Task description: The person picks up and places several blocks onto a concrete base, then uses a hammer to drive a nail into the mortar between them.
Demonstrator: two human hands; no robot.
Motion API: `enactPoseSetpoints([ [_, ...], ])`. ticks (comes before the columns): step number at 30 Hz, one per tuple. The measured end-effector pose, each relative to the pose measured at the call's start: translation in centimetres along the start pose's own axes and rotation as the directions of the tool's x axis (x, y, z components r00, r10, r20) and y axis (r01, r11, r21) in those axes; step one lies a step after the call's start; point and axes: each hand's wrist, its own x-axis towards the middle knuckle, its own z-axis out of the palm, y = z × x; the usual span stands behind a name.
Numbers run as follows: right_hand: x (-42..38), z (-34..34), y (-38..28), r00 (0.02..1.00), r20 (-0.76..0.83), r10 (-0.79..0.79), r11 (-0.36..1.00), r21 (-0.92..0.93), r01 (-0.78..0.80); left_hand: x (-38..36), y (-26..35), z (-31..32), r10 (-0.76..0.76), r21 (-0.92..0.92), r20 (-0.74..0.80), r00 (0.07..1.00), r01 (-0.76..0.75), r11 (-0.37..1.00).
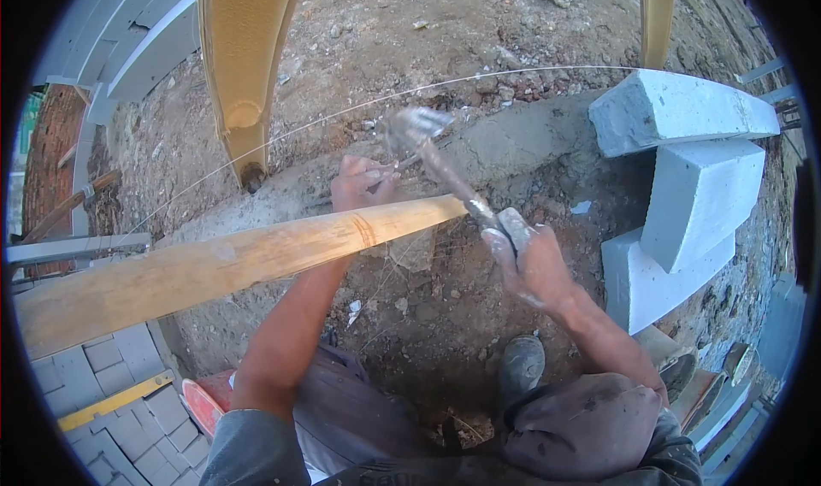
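My right hand (537,262) is wrapped round the handle of a hammer (451,176), whose head is smeared by motion. The hammer head is up and to the right of my left hand (363,178). The fingers of my left hand are pinched together close to the concrete strip (530,140); something thin may be in them, but I cannot make out what. A pale wooden pole (256,251) crosses above my left forearm and hides part of it. Beyond both hands runs a taut white string (445,82).
White blocks (697,204) are stacked at the right. Two yellowish posts, a near one (244,58) and a farther one (657,20), stand beyond the string. Grey paving bricks (128,400) with a yellow level (115,400) lie at lower left. My boot (522,366) rests on the soil.
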Motion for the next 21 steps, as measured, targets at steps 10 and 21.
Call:
enactPoseSetpoints([
  [10,0.0,0.3,1.1,0.998,-0.066,0.018,0.998,0.057,-0.014,0.2,0.8,-0.4,-0.139,0.025,0.044,0.989,0.138,0.990],
  [21,-0.1,-1.4,2.3,0.916,-0.230,-0.329,0.941,-0.005,0.337,-0.5,-0.3,-2.7,-0.143,0.026,0.105,0.984,0.141,0.990],
])
